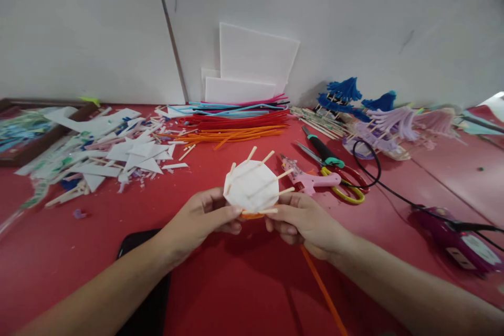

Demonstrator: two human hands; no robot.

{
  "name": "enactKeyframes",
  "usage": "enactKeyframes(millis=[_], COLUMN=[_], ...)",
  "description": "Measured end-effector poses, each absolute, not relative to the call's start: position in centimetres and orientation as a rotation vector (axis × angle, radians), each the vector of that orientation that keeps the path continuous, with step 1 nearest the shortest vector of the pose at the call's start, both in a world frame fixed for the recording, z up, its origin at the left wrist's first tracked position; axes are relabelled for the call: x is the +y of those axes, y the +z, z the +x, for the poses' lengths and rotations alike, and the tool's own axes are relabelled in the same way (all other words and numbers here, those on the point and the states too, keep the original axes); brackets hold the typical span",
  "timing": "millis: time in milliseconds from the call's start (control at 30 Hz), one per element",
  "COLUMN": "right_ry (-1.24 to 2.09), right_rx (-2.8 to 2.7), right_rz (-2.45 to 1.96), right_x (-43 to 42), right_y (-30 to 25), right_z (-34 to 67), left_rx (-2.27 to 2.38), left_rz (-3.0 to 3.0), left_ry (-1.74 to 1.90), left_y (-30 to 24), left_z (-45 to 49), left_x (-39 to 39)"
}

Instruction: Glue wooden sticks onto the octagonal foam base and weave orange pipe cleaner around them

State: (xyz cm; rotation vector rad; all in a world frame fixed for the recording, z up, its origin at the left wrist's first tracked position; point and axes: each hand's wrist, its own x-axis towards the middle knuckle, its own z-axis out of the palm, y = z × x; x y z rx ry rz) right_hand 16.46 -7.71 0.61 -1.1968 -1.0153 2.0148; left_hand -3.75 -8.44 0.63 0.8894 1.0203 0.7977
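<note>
Between my two hands is a round white foam board disc (252, 186) with several short wooden sticks (284, 174) standing up around its edge. My left hand (214, 212) is closed on the disc's left edge, thumb on top and fingers beneath. On the near right side, my right hand (297, 218) pinches the rim beside a stick. Orange fuzzy pipe cleaner (252, 216) shows along the near rim. A long orange strand (323, 291) hangs from below my right hand toward the bottom of the view. My fingertips under the disc are partly hidden.
Scissors (346, 189), a pink glue gun (311, 176) and a dark-handled cutter (323, 147) lie right of the disc. Pipe cleaners (240, 121) lie behind it. White scraps (136, 155) cover the left. A black phone (144, 294) is beneath my left forearm; a purple power strip (457, 236) sits right.
</note>
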Motion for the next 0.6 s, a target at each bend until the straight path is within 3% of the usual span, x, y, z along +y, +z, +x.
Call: enactKeyframes(millis=[600], right_ry=[1.957], right_rx=[-0.895], right_rz=[-1.157], right_x=[-7.51], right_y=[-0.44], right_z=[15.87], left_rx=[0.995], left_rz=[0.782], left_ry=[0.900], left_y=[0.69], left_z=[-3.12], left_x=[-8.79])
